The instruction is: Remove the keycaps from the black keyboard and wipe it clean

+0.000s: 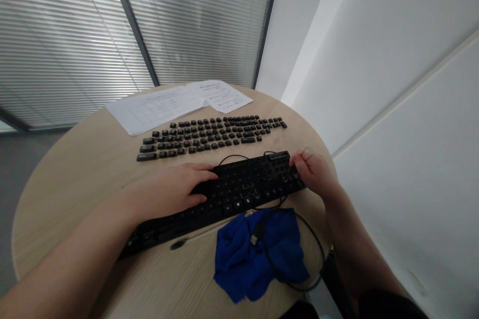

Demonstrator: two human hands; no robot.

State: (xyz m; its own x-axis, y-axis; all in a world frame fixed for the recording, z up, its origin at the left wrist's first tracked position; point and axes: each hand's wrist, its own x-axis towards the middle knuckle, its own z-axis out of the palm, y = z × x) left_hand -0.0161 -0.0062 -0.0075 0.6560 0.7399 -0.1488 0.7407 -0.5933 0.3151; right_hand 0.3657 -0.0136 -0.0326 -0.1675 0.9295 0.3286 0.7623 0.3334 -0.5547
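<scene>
Starting at the left of my feed, sheets of paper (pixel 160 104) lie on the far side of the tabletop (pixel 56 179). Near its front edge I have a thin stick with a dark tip (pixel 178 244). My left hand (pixel 183 184) lies palm down over the keyboard (pixel 239 184), fingers spread and released, apparently steadying it; a light press could let the keyboard skid or twist. Beyond that hand stand the loose keycaps (pixel 209 134) in rows. They're near the keyboard's back edge, so a backward slide could scatter them and lose their order.

The keyboard itself sits slantwise across the middle, between the keycaps and the blue cloth (pixel 243 259). On the cloth rests a USB plug (pixel 255 237), and its cable (pixel 322 254) loops close to the tabletop's edge; a snagged forearm could drag the keyboard with it.

At the right end, my right hand (pixel 314 174) has its fingers clenched around a thin wire tool (pixel 308 152). Too hard a pull there might bend the wire or make it slip.
</scene>
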